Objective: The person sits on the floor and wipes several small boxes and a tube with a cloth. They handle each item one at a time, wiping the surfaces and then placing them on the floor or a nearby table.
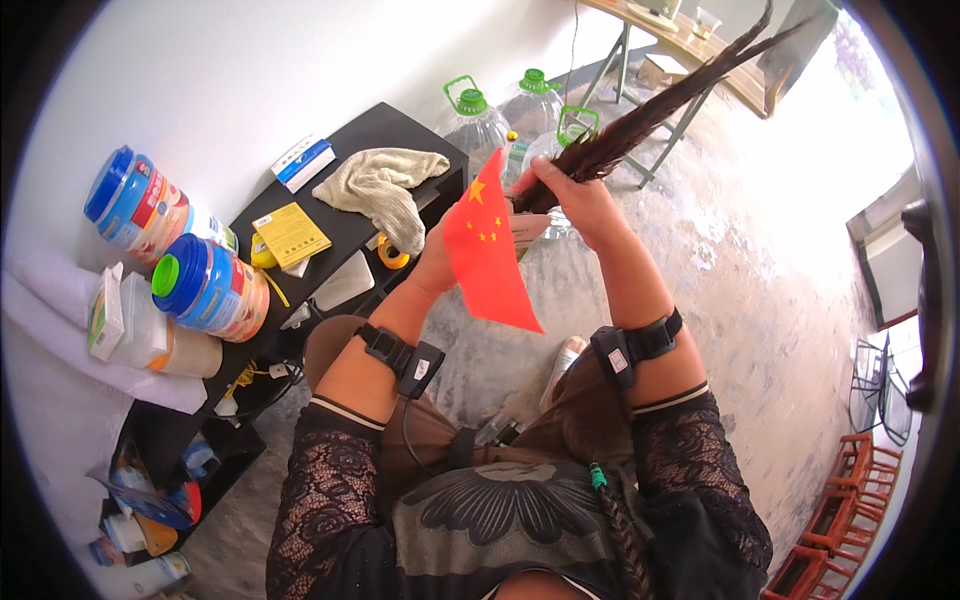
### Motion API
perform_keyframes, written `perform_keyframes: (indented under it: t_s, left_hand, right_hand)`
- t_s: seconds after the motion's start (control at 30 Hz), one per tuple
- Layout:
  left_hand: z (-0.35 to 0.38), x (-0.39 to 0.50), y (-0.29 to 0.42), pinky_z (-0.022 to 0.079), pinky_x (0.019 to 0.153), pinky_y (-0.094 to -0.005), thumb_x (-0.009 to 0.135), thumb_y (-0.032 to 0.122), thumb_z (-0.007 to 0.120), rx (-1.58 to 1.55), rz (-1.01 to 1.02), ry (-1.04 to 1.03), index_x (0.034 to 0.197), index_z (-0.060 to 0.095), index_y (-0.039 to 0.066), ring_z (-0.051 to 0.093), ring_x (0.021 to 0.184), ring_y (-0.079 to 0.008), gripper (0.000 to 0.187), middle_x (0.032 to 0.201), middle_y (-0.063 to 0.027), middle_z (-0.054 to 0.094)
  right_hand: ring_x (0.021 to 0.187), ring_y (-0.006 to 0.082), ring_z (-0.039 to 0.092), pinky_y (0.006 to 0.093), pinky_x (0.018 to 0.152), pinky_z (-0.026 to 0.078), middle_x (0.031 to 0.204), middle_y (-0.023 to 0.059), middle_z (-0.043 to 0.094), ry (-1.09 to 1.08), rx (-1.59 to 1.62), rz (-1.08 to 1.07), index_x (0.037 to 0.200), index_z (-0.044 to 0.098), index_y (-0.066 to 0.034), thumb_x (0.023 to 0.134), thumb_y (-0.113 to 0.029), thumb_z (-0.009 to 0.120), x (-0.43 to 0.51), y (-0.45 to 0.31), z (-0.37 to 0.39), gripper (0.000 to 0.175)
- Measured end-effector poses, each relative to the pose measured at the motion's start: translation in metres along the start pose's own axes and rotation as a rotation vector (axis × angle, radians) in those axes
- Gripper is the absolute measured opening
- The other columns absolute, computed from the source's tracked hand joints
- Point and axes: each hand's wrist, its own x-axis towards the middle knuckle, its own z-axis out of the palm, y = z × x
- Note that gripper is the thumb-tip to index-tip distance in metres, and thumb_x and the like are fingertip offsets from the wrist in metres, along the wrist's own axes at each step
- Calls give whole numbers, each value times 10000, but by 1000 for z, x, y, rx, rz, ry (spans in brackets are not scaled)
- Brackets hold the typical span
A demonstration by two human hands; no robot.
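My right hand (pixel 581 201) grips the lower end of a bundle of long dark brown feathers (pixel 645 124), which slants up and away to the right. A small red flag (pixel 491 259) with yellow stars hangs in front of my left hand (pixel 441 259), hiding its fingers. At the flag's top, a gold ball tip (pixel 512 136) shows. What my left fingers hold cannot be seen. Between the hands, a pinkish flat-sided thing (pixel 529 226) is partly covered. Beyond them stand large clear plastic bottles with green caps (pixel 471 124).
At left, a black cabinet (pixel 375 131) bears a beige cloth (pixel 382 180), a yellow box (pixel 291 234), a blue-and-white box (pixel 304 165) and large blue-lidded plastic jars (pixel 217 292). A wooden folding table (pixel 682 37) stands at the back. Reddish wooden stools (pixel 829 517) line the right side.
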Motion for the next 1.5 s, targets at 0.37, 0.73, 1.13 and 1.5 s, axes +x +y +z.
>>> perform_keyframes:
  t_s: [0.37, 0.73, 1.13, 1.5]
  left_hand:
    - [27, -23, -88, 559, 931, -341, 838, 11, 738, -728, -713, 32, 1303, 532, 27, 627, 1129, -198, 509, 1261, -89, 608]
    - [18, -39, -105, 581, 854, -306, 984, 299, 603, -827, -835, 122, 1350, 511, 21, 667, 1039, -193, 469, 1193, -115, 633]
    - [2, 10, -60, 569, 775, -373, 947, 466, 528, -1521, -1192, 58, 1182, 587, -44, 684, 849, -265, 565, 976, -171, 684]
    - [1, 1, -69, 526, 897, -371, 963, 406, 488, -1413, -1043, 85, 1187, 602, -63, 667, 945, -244, 533, 1070, -160, 666]
  right_hand:
    - [636, 154, 521, 388, 803, 547, 639, 7, 452, 348, 432, -50, 963, 627, 21, 1033, -306, 526, 11, 19, -27, 350]
    - [640, 118, 451, 422, 880, 532, 639, -48, 340, 664, 624, -76, 1145, 554, 44, 1024, -258, 551, -8, 22, -132, 326]
    - [685, 213, 585, 379, 760, 548, 681, 21, 505, 542, 562, 329, 1075, 620, 42, 1021, -281, 552, -11, 129, -123, 335]
    - [618, 204, 606, 339, 614, 522, 668, 47, 562, 458, 388, 637, 1006, 668, 22, 971, -300, 631, -25, 206, -73, 326]
